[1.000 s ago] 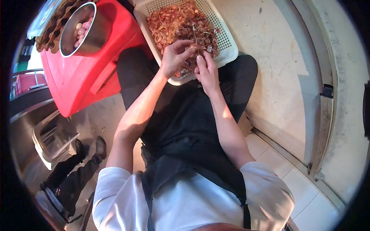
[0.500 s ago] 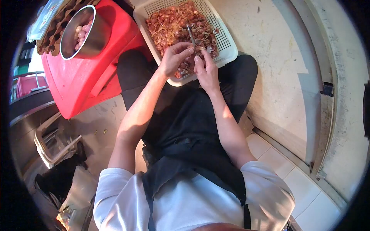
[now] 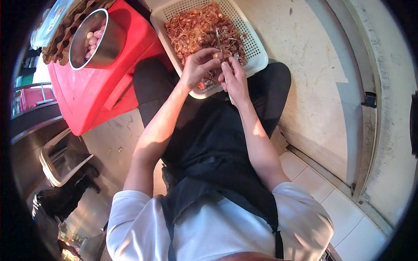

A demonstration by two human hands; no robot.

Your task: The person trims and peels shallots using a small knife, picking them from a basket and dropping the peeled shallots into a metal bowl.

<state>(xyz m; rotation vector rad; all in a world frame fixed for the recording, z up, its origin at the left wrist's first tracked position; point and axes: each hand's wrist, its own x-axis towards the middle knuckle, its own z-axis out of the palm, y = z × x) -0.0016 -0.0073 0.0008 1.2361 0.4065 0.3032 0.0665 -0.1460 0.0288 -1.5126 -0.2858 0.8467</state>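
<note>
My left hand (image 3: 198, 69) pinches a small shallot (image 3: 217, 55) between thumb and fingertips. In my right hand (image 3: 235, 80) is a small knife (image 3: 218, 39), its blade pointing away from me and passing close beside the shallot. Both hands are almost together above the near part of a white perforated plastic basket (image 3: 260, 58). Reddish-brown unpeeled shallots and loose skins (image 3: 200, 28) fill the basket, which lies by my knees. To the left, a steel bowl (image 3: 114, 43) holds several peeled pink shallots (image 3: 92, 41).
The bowl stands on a large red plastic surface (image 3: 87, 91) beside my left leg. Behind it are a brown egg tray (image 3: 55, 51) and a clear plastic container (image 3: 50, 24). A pale wall (image 3: 313, 65) rises on the right. A white-framed stool or rack (image 3: 52, 167) is at lower left.
The knife has shifted slightly in my right hand, and its handle end now shows below the palm. My left fingers have turned a little, showing the shallot more clearly.
</note>
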